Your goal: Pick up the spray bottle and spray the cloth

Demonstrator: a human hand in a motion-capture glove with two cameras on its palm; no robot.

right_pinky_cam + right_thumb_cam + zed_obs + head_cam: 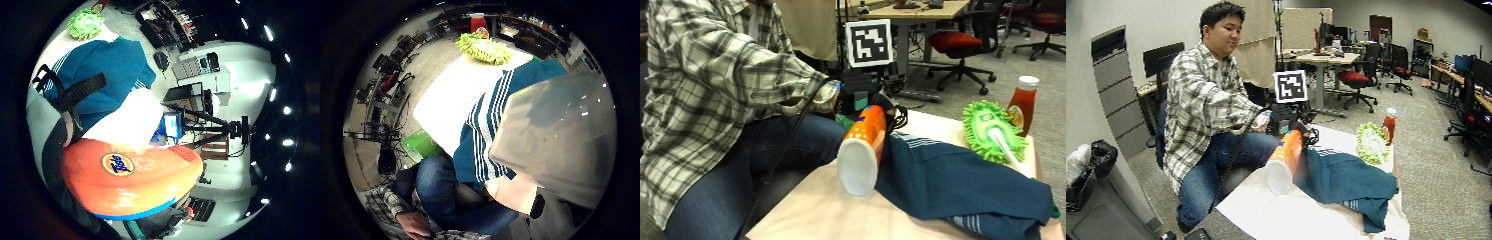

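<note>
An orange spray bottle (863, 150) with a white base is tilted over the table's near left side, its base low and its top up at my gloved right hand (881, 106). The hand grips the bottle's upper part. The bottle's orange labelled side (130, 172) and pale base (560, 140) fill the palm views. A dark teal cloth (959, 180) with white stripes lies bunched on the table (806, 212), right beside the bottle. The bottle's nozzle is hidden. Whether the base touches the table I cannot tell.
A green fluffy mop head (993, 130) lies at the table's far right, with a ketchup bottle (1023, 102) standing behind it. The person sits at the table's left edge. Bare tabletop shows in front of the bottle and cloth.
</note>
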